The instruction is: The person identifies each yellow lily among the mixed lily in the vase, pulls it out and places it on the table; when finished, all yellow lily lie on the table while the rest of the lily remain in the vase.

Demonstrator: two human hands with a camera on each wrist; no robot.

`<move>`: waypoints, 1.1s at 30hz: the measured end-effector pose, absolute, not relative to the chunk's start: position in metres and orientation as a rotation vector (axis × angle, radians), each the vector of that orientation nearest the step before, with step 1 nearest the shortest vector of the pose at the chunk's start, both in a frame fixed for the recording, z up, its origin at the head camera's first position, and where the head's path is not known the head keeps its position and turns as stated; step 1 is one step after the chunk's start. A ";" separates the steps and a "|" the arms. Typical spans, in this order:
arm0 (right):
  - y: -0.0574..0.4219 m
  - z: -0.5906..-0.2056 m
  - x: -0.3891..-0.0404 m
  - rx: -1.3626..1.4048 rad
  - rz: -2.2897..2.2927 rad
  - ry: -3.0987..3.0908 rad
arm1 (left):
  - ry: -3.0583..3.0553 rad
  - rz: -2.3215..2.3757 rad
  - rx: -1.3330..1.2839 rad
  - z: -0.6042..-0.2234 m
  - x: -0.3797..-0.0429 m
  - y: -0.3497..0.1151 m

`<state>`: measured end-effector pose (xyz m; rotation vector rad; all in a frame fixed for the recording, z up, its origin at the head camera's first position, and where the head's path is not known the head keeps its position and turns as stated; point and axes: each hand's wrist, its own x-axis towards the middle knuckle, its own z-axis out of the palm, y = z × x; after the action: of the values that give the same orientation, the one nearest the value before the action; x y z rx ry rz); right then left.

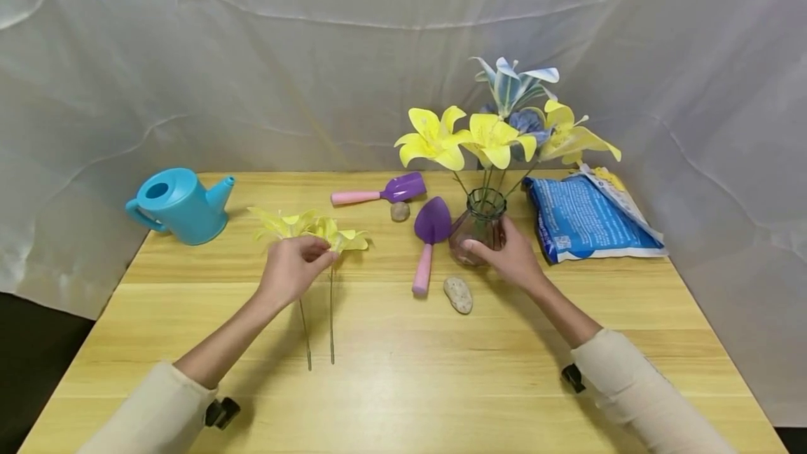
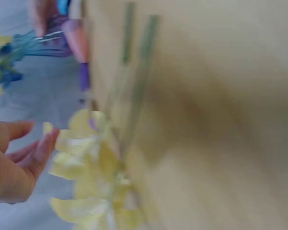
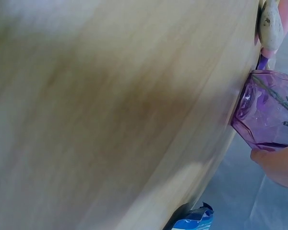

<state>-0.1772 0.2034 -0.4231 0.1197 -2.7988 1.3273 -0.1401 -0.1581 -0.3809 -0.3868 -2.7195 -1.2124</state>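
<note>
My left hand (image 1: 298,265) is over two yellow artificial lilies (image 1: 351,240) on the table, their thin stems (image 1: 331,321) pointing toward me. In the left wrist view a gap shows between the thumb and the other fingers, with the fingertips (image 2: 48,141) right at the petals (image 2: 69,165). My right hand (image 1: 518,258) grips a purple-tinted glass vase (image 1: 469,231), thumb at the front and fingers round the right side. Upright in the vase stand yellow lilies (image 1: 435,139), a pale blue lily (image 1: 507,86) and a darker blue flower (image 1: 528,125). The right wrist view shows stems inside the vase (image 3: 264,110).
Far left stands a blue watering can (image 1: 183,205). Left of the vase lie a purple trowel (image 1: 432,219) and a purple scoop (image 1: 403,188), both pink-handled, plus a round stone (image 1: 400,211). A pale stone (image 1: 458,295) lies before the vase; blue packets (image 1: 586,219) lie right of it.
</note>
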 end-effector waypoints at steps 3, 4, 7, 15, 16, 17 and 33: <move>0.204 -0.422 -0.176 0.109 1.326 -2.801 | -2.656 -1.362 -0.406 -0.368 -0.147 -0.141; 0.204 -0.422 -0.176 0.112 1.321 -2.806 | -2.623 -1.435 -0.414 -0.365 -0.150 -0.133; 0.205 -0.423 -0.176 0.112 1.313 -2.809 | -2.508 -1.673 -0.410 -0.359 -0.162 -0.105; 0.204 -0.426 -0.178 0.119 1.308 -2.825 | -2.289 -2.086 -0.299 -0.355 -0.197 -0.018; 0.204 -0.426 -0.178 0.117 1.310 -2.825 | -2.251 -2.143 -0.273 -0.355 -0.199 -0.009; 0.203 -0.426 -0.178 0.122 1.311 -2.823 | -2.213 -2.197 -0.240 -0.355 -0.201 -0.002; 0.202 -0.422 -0.177 0.151 1.327 -2.798 | -1.871 -2.380 -0.013 -0.372 -0.210 0.053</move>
<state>-0.1768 0.2024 -0.4218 0.1507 -2.7983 1.3270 -0.2099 0.0527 -0.3717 -0.0129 -1.8707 -2.3801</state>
